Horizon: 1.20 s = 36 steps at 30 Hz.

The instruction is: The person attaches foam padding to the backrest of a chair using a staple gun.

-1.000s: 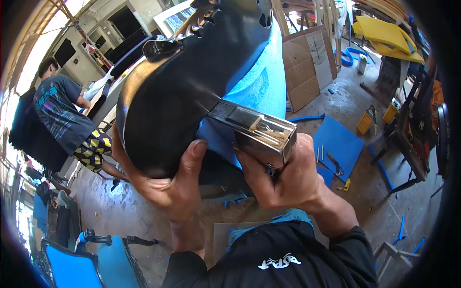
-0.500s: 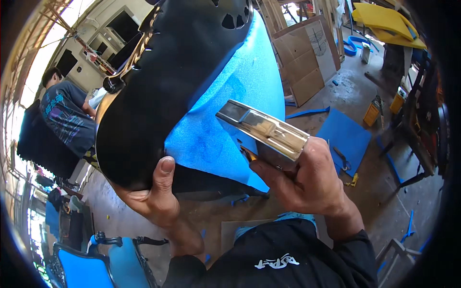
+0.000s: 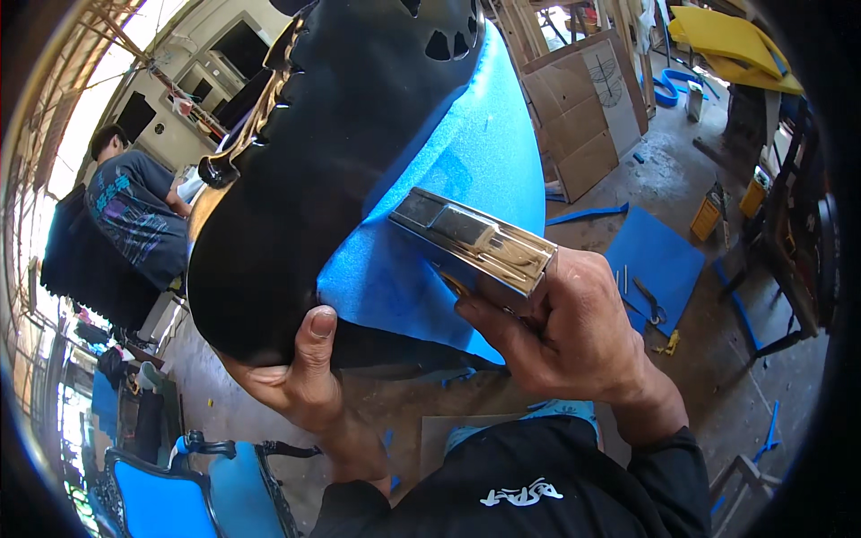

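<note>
My left hand (image 3: 300, 387) grips the lower rim of a glossy black chair frame (image 3: 260, 188), thumb in front and the other fingers hidden behind. Bright blue foam (image 3: 489, 134) covers the side of the piece, creased near the black edge. Wrapped round a chrome staple gun (image 3: 475, 240), my right hand (image 3: 587, 336) holds it tilted across the foam. The gun's nose points up and left, close to the black edge; whether it touches the foam I cannot tell.
A blue sheet (image 3: 659, 255) with scissors (image 3: 650, 303) lies on the floor at right. Cardboard (image 3: 574, 117) leans behind. A blue-padded chair (image 3: 166, 502) stands at lower left, a dark chair (image 3: 789, 260) at right. At far left a person (image 3: 134, 206) sits facing away.
The staple gun has shifted left across the foam, its nose nearer the black edge. My left hand keeps its grip on the frame. The whole view has swung slightly.
</note>
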### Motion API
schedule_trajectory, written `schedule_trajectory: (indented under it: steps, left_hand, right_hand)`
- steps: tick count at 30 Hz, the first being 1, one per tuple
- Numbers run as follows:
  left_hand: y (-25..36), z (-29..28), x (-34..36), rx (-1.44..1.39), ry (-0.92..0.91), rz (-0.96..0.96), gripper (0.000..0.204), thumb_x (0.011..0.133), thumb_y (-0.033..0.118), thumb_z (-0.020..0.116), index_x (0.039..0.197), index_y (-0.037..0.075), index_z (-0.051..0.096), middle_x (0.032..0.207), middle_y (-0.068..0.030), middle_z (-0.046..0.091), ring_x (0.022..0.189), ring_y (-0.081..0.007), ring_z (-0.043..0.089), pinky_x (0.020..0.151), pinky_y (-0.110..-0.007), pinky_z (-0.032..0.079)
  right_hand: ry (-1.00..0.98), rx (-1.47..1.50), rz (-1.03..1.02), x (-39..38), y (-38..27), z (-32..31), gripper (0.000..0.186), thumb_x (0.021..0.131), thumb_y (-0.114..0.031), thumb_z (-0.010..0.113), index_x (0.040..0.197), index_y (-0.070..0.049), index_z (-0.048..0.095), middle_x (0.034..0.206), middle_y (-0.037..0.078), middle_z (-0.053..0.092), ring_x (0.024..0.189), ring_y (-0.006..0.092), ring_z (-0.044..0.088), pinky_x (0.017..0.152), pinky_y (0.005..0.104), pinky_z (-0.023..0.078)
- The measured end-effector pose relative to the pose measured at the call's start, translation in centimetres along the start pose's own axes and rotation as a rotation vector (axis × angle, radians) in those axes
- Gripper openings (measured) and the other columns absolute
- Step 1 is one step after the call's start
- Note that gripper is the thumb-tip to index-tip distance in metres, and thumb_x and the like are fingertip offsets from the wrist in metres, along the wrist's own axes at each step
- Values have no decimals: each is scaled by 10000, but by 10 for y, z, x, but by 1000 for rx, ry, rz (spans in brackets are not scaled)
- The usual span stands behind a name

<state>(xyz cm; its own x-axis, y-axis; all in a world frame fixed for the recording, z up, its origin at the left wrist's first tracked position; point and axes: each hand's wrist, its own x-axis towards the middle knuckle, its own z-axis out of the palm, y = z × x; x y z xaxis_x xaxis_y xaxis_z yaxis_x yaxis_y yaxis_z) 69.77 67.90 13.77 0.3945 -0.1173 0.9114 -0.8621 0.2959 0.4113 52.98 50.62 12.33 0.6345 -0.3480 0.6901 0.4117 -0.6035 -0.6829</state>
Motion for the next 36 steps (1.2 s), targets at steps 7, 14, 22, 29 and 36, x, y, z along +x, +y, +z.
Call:
schedule_trajectory:
  steps: [7,14,22,29,36]
  left_hand:
    - [-1,0,0,-6,-31,-28,677,820,-9,778,1427,-81,489,1320,-257,642,1169,-356,680,1048,-479,558]
    - [1,-3,-2,53,12,-13,694,805,-4,785,1428,-75,489,1332,-261,636,1171,-363,677,1028,-486,571]
    - [0,7,-5,55,51,-60,747,788,-1,781,1461,-65,462,1350,-283,611,1179,-372,671,1014,-505,582]
    - [7,4,-7,19,61,-100,748,796,20,797,1461,-60,464,1356,-286,606,1179,-386,668,1013,-513,584]
    - [0,18,-10,-68,107,-135,762,789,49,849,1434,-116,479,1309,-232,657,1125,-287,680,1035,-380,524]
  right_hand:
    - [-33,-4,40,7,-6,-4,202,874,-59,760,870,-25,561,632,102,557,518,240,588,501,379,427]
    - [-40,18,38,11,-1,2,174,899,-76,731,926,22,589,620,110,579,511,223,612,494,379,442]
    - [-80,-4,155,13,2,-1,244,874,-51,740,1106,22,717,734,108,657,589,182,616,583,326,495]
    - [60,57,-35,18,11,15,149,854,-67,739,930,18,644,630,124,602,516,231,614,514,361,465]
    - [108,113,-7,11,19,13,146,856,-76,744,881,-2,620,647,133,603,529,276,624,527,373,470]
